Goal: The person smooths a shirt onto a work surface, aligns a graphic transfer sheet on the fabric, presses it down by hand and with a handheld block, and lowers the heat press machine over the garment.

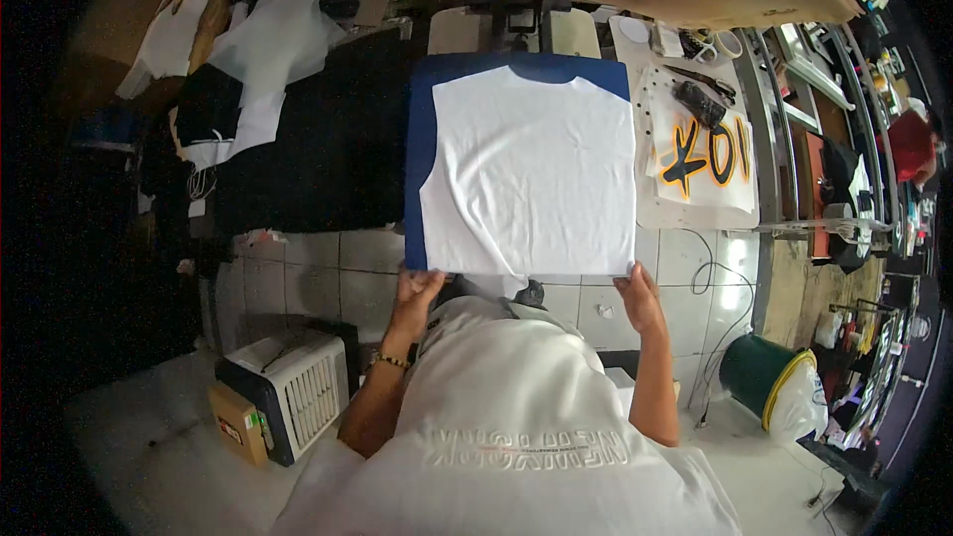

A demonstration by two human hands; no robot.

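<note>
A white sleeveless shirt piece [536, 174] lies spread over a blue board [419, 154], its neckline at the far side. Wrinkles run down its left half, and a fold of cloth hangs past the board's near edge at the middle. My left hand [419, 296] pinches the hem at the near left corner, fingers partly hidden under the cloth. At the near right corner my right hand [642, 298] grips the same hem between thumb and fingers.
Right of the board, a pale table holds printed sheets with black and orange lettering [710, 161], scissors [707, 82] and tape rolls [728, 44]. Black cloth [328, 139] covers the left side. A white slatted appliance [298, 392] and a green bin [756, 377] stand on the tiled floor.
</note>
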